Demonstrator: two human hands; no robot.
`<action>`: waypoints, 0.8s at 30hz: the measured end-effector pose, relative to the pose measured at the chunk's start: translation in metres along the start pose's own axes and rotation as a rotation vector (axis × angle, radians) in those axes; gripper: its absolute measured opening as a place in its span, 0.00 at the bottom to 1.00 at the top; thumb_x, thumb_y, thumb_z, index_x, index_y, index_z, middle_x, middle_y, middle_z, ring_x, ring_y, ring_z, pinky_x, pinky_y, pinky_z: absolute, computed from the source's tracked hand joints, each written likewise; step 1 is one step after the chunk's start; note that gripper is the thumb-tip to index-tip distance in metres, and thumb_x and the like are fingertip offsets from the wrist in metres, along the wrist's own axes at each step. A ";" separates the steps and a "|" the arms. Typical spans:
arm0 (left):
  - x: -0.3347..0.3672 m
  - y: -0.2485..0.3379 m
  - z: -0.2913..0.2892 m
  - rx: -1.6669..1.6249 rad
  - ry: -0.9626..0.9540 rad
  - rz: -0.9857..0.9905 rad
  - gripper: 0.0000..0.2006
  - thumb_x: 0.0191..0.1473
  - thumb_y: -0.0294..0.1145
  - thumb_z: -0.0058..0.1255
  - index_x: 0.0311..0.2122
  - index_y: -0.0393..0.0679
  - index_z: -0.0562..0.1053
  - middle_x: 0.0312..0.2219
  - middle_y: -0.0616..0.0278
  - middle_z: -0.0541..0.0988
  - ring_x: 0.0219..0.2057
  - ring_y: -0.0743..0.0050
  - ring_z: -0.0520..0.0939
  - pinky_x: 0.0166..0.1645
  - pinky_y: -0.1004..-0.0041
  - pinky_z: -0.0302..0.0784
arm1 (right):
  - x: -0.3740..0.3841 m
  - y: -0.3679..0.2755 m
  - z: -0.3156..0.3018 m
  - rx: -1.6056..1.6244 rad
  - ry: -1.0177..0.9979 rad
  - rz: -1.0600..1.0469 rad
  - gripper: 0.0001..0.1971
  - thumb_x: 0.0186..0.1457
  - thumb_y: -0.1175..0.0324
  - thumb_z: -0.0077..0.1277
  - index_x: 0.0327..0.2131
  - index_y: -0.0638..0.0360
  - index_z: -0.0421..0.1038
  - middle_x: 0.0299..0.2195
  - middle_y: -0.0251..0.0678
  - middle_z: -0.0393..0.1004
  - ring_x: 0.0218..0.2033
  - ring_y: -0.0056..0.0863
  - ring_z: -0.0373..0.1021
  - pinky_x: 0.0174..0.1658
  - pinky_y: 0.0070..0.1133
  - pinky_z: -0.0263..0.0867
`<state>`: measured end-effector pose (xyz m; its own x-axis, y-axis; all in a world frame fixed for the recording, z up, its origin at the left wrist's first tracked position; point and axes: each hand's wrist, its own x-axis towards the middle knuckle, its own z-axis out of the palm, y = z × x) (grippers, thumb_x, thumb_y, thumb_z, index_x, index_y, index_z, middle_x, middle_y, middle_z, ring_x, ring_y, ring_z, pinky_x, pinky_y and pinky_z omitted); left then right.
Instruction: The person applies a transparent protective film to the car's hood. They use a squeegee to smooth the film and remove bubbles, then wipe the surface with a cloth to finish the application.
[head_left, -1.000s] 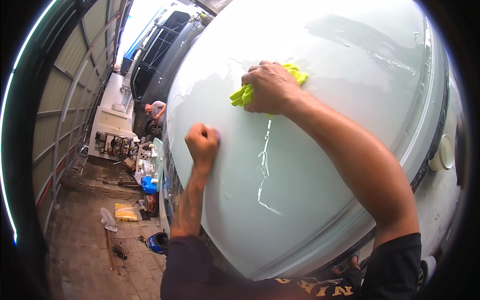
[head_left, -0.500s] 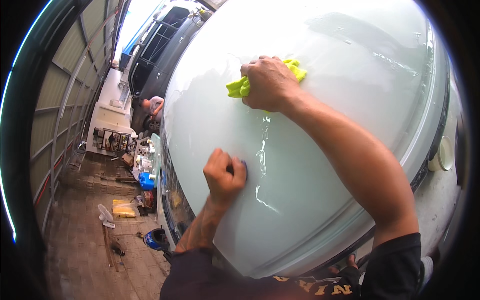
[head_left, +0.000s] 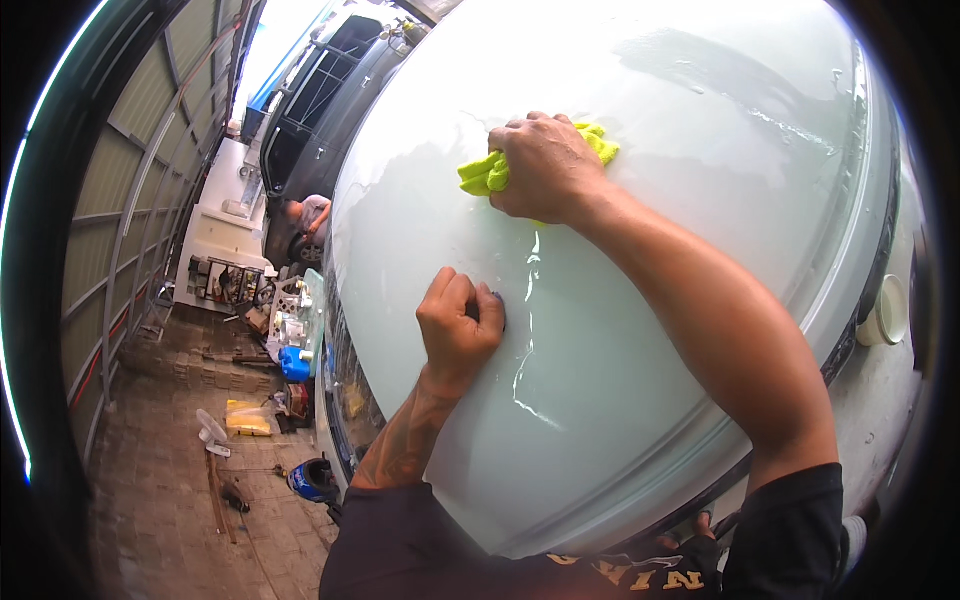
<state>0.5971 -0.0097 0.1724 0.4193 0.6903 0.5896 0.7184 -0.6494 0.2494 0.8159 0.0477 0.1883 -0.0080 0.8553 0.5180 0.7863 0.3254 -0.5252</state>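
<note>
A wide, pale, glossy vehicle panel [head_left: 640, 330], likely a roof, curves beneath both hands and is wet in places. My right hand [head_left: 545, 168] grips a bright yellow-green cloth [head_left: 484, 176] bunched under the palm, pressed on the panel. Nearer to me and to the left, my left hand [head_left: 458, 325] is closed against the surface. From under its fingers peeks the edge of a small dark-blue piece [head_left: 500, 299]; the rest is hidden. A thin line of water [head_left: 529, 320] runs down the panel between the hands.
At far left, a person [head_left: 313, 215] crouches by a dark vehicle [head_left: 318, 120]. Along the brick floor lie a blue jug [head_left: 294, 363], a yellow package [head_left: 248, 418] and a blue helmet [head_left: 312, 479]. A pale bucket [head_left: 884, 312] stands beyond the panel's right edge.
My left hand has slid forward along the panel, away from me. The right hand with the cloth has barely shifted. The water line between them looks thinner.
</note>
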 end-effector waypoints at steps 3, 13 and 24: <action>0.034 -0.025 0.024 0.031 0.057 0.022 0.14 0.50 0.26 0.51 0.18 0.38 0.62 0.17 0.49 0.66 0.16 0.51 0.67 0.24 0.57 0.65 | 0.001 0.004 -0.008 -0.021 -0.009 0.008 0.19 0.39 0.60 0.62 0.37 0.57 0.79 0.36 0.39 0.80 0.43 0.37 0.74 0.52 0.33 0.67; 0.115 -0.123 0.028 0.295 0.084 -0.276 0.13 0.46 0.33 0.49 0.18 0.34 0.72 0.18 0.39 0.76 0.20 0.43 0.79 0.28 0.54 0.73 | 0.002 -0.011 0.004 0.037 -0.014 -0.005 0.20 0.39 0.60 0.62 0.38 0.56 0.79 0.37 0.38 0.80 0.44 0.37 0.74 0.52 0.33 0.66; 0.141 -0.139 0.035 0.242 0.127 -0.238 0.15 0.48 0.36 0.49 0.18 0.34 0.72 0.17 0.40 0.75 0.20 0.42 0.78 0.30 0.54 0.72 | 0.002 -0.019 -0.003 0.064 -0.019 -0.021 0.15 0.43 0.63 0.58 0.37 0.57 0.79 0.38 0.39 0.80 0.45 0.37 0.74 0.52 0.33 0.65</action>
<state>0.5758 0.1889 0.1937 0.1630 0.7584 0.6310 0.9046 -0.3702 0.2113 0.8027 0.0416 0.2010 -0.0364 0.8554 0.5168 0.7451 0.3679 -0.5564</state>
